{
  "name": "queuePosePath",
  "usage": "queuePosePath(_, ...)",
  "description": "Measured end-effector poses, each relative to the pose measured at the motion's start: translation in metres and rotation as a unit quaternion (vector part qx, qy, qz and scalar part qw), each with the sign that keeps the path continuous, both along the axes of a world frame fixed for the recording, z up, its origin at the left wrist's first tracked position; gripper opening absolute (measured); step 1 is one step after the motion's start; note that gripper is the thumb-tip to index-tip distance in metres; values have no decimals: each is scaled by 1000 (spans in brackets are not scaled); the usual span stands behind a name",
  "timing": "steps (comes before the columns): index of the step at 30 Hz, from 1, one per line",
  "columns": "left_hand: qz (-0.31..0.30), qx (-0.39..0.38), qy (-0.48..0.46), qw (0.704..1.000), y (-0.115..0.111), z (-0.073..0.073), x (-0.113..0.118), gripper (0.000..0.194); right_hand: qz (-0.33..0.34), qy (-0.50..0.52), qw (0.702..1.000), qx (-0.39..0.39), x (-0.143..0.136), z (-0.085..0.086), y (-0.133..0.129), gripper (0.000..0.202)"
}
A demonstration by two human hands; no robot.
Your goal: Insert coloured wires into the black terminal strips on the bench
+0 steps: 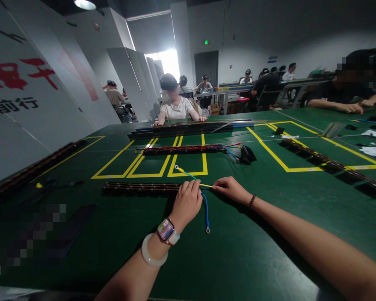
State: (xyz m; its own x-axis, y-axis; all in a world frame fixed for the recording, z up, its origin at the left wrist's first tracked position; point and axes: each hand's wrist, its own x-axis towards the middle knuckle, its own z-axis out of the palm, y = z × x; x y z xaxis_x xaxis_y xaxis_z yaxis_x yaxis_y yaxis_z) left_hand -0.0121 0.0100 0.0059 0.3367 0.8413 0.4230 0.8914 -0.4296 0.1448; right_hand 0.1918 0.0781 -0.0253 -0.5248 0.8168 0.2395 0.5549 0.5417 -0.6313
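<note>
A long black strip with copper-coloured rails lies on the green table in front of me. My left hand is closed over its right end, fingers bent down around it. From under those fingers come a blue wire with a ring terminal, pointing toward me, and a yellow-green wire with a ring terminal, pointing away to the left. A thin yellow wire stretches from beside my left fingers to my right hand, which pinches its end between thumb and fingers. My left fingers hide where the wires join the strip.
Farther back lies another strip with red and blue wires and a black connector. More strips lie at left and right. Yellow tape marks the green table. People sit across and at the right.
</note>
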Motion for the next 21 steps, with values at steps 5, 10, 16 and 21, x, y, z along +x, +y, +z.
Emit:
queuePosePath(5,-101,-1,16,995,-2,-7,4,42,13,18,1000,-3,2,-5,4,28)
queuePosePath(10,-138,0,5,990,-6,-7,6,31,14,26,998,-48,2,-10,8,31)
queuePosePath(16,-85,-41,34,995,-9,2,5,20,9,8,997,-74,2,-3,5,35)
queuePosePath(21,-17,-166,71,983,-10,3,9,24,-13,-94,995,-24,-9,7,-10,38)
